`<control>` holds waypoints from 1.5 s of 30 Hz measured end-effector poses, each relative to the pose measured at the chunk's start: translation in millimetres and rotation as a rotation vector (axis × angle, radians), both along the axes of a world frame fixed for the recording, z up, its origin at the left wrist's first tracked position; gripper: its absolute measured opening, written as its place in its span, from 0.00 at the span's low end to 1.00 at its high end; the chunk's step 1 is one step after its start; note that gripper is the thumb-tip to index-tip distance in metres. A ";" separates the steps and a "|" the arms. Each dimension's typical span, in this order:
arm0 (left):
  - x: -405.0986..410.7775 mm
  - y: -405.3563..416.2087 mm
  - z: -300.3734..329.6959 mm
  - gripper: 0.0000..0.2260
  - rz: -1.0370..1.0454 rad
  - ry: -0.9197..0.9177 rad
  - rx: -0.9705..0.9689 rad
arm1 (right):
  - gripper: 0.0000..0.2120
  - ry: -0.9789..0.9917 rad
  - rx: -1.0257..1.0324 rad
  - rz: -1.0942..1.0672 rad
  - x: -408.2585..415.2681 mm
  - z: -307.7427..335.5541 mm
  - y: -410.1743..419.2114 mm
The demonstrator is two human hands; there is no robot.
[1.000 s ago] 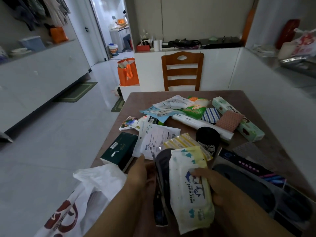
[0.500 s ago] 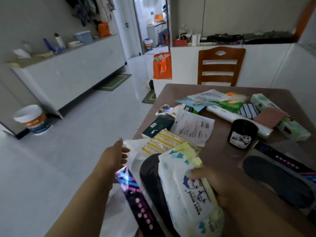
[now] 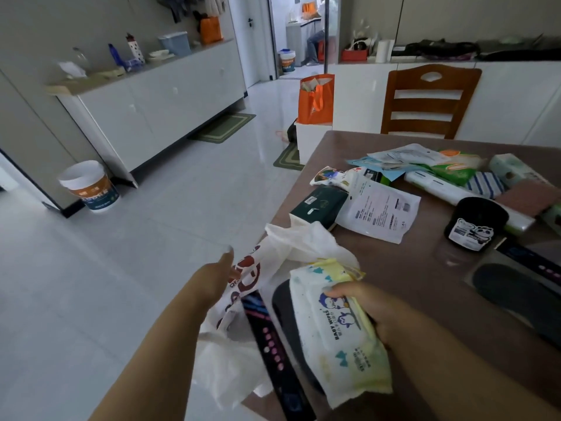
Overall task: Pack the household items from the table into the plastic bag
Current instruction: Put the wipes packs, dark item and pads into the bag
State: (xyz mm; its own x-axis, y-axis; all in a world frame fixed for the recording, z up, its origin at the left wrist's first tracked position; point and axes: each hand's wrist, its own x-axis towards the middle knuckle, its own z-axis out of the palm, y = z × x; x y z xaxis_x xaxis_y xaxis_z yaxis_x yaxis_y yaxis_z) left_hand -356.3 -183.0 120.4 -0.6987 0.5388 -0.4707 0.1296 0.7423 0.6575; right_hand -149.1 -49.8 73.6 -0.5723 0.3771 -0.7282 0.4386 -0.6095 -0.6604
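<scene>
My right hand (image 3: 364,305) grips a white baby wipes pack (image 3: 334,338). Held with it are a yellow pack (image 3: 331,264) behind and a black insole package (image 3: 282,317) underneath. This bundle hangs over the table's near left corner, right against the white plastic bag (image 3: 291,247) with red print. The bag droops off the table edge. My left hand (image 3: 218,278) reaches to the bag's left side, thumb up and fingers spread, touching the printed plastic. On the brown table (image 3: 409,268) lie a dark green tissue pack (image 3: 318,205), a white paper packet (image 3: 379,211) and a black panda-labelled item (image 3: 473,223).
Farther back on the table lie a white roll (image 3: 440,189), a green packet (image 3: 455,168) and cloths; a second insole package (image 3: 516,290) is at right. A wooden chair (image 3: 428,101) stands behind. An orange bag (image 3: 315,98), a bucket (image 3: 91,186) and a white sideboard (image 3: 158,95) flank the tiled floor.
My left hand has left the held bundle and moved out left to the plastic bag. My right hand keeps the wipes bundle beside the bag. The view has swung left.
</scene>
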 end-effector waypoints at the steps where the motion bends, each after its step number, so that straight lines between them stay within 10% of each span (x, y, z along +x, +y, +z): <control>1: -1.0 4.5 -7.5 0.33 -0.031 0.018 -0.037 | 0.09 -0.023 0.014 -0.018 2.7 -1.5 2.3; 7: -7.0 22.8 -50.7 0.39 -0.067 0.054 -0.150 | 0.10 -0.087 0.053 -0.051 3.6 -4.3 7.1; 14: 16.1 25.9 -43.1 0.12 -0.233 -0.151 0.263 | 0.05 -0.020 0.034 -0.377 -6.7 0.9 12.2; 26: 4.8 27.5 -40.8 0.30 -0.416 -0.012 -0.041 | 0.21 -0.018 -0.117 -0.692 -50.3 -32.4 -0.4; 32: 9.4 35.5 -47.6 0.31 -0.553 -0.007 -0.076 | 0.26 -0.278 0.198 -0.472 -17.4 -28.7 -10.0; 37: 30.3 54.2 -41.0 0.18 -0.556 -0.067 0.095 | 0.22 -0.799 1.057 -0.355 29.4 -9.7 40.5; 45: 73.5 92.0 -96.4 0.25 -0.774 0.211 -0.083 | 0.18 -0.714 0.849 -0.199 91.9 2.0 69.2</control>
State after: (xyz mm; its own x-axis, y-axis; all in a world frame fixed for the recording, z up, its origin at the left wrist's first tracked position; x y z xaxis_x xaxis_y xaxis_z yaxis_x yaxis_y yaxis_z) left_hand -282.8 -91.0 23.9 -0.2201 0.8754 -0.4304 0.7422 0.4366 0.5085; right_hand -57.2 19.5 75.6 -0.0017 0.9443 -0.3291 0.8272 -0.1836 -0.5310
